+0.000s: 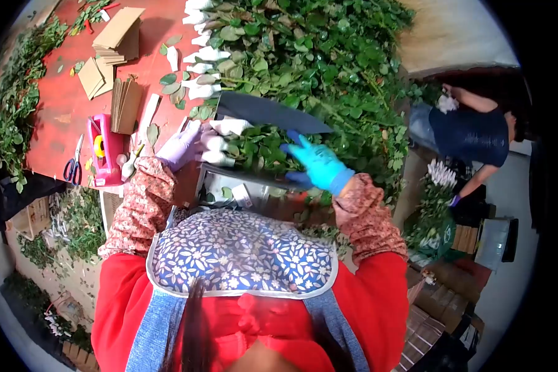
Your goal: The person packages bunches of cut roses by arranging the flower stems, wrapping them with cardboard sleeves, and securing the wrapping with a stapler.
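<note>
Several white-wrapped flower heads (216, 144) with leafy stems (258, 146) lie in a dark-edged tray (273, 111) in front of me. My left hand (183, 146), in a lilac glove, touches the wrapped heads at their left end, its fingers close together. Over the stems rests my right hand (319, 165), in a bright blue glove, with its fingers spread on the leaves. Beyond the tray, a large heap of leafy stems (328, 68) has more white-wrapped heads (203, 87) along its left side.
A pink tape dispenser (105, 152), scissors (74, 163) and cardboard pieces (125, 105) lie on the red table (56, 118) at left. More cardboard (119, 34) is stacked behind. A co-worker (471, 133) holds flowers at the right, beside a white-headed bunch (441, 175).
</note>
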Demonstrator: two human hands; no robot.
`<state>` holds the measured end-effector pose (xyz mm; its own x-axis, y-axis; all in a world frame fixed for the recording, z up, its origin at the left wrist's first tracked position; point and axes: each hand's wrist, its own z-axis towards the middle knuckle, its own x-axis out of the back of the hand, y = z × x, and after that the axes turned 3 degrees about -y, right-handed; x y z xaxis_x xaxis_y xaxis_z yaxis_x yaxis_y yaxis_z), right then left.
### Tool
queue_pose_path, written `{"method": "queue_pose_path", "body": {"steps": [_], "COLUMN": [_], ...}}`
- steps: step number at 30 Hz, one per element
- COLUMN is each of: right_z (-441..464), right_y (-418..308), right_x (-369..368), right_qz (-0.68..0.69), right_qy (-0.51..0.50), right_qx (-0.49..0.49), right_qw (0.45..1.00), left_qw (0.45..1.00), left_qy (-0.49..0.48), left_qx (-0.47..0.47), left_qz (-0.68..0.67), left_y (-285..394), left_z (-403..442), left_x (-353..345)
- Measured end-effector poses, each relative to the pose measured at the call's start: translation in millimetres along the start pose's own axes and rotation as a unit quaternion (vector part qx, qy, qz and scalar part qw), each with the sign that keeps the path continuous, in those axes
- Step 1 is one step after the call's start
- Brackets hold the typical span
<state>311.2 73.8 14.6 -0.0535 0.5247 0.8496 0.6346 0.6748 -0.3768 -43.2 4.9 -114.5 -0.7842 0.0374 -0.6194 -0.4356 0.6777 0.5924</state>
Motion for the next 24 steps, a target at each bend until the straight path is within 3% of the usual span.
{"method": "queue_pose_path", "body": {"steps": [1, 3, 4, 5, 9, 10, 12, 13, 14, 16, 17, 18, 20, 24], "right_z": [-4.3, -10.1, -10.5, -11.0, 6.6, 16.2, 37.1, 44.6, 49.7, 55.3, 55.5, 55.2, 54.4, 54.9], "right_y": [-1.6, -5.5, -18.0, -22.5, -25.7, -24.7, -18.9, -14.1, -10.0, -6.5, -9.6, -12.8, -25.2, -33.2], "right_x": [4.7, 15.7, 28.0, 30.2, 4.2, -3.5, -18.8, -29.8, -38.3, -46.1, -48.0, -49.3, -41.1, -40.3], "right_qz": [0.013, 0.056, 0.114, 0.151, 0.192, 0.203, 0.115, 0.105, 0.114, 0.066, 0.007, 0.01, -0.069, -0.01], "right_qy": [0.023, 0.103, 0.072, 0.067, 0.062, 0.067, 0.104, 0.102, 0.105, 0.071, 0.066, 0.067, 0.08, 0.068], "right_qx": [-0.008, -0.003, -0.066, -0.055, 0.018, 0.016, 0.033, 0.024, 0.023, 0.009, 0.004, 0.004, -0.016, -0.004], "right_qw": [1.0, 0.993, 0.989, 0.985, 0.979, 0.977, 0.987, 0.989, 0.988, 0.995, 0.998, 0.998, 0.994, 0.998], "left_qw": [0.997, 0.994, 0.989, 0.97, 0.986, 0.976, 0.911, 0.822, 0.804, 0.722, 0.711, 0.71, 0.806, 0.808], "left_qy": [0.076, 0.05, 0.022, 0.06, 0.026, 0.052, 0.107, 0.085, 0.099, 0.085, 0.094, 0.094, 0.031, -0.039], "left_qx": [0.01, -0.029, -0.064, -0.038, -0.039, -0.013, -0.028, -0.179, -0.139, -0.232, -0.199, -0.197, -0.169, -0.183], "left_qz": [0.027, 0.093, 0.134, 0.232, 0.159, 0.211, 0.397, 0.534, 0.569, 0.646, 0.668, 0.67, 0.566, 0.558], "left_y": [2.6, -1.0, -10.5, -7.6, 7.3, 13.7, -0.3, -9.0, 2.6, 3.3, 8.3, 8.8, 8.3, -0.2], "left_z": [-2.7, -0.1, 10.8, 13.7, 1.5, -1.4, 3.4, 5.1, -0.6, 2.9, 0.9, 2.5, 5.1, 24.9], "left_x": [-12.9, -17.3, -7.5, -9.5, -38.8, -44.7, -29.2, -16.0, -30.1, -33.1, -37.7, -38.2, -35.4, -32.8]}}
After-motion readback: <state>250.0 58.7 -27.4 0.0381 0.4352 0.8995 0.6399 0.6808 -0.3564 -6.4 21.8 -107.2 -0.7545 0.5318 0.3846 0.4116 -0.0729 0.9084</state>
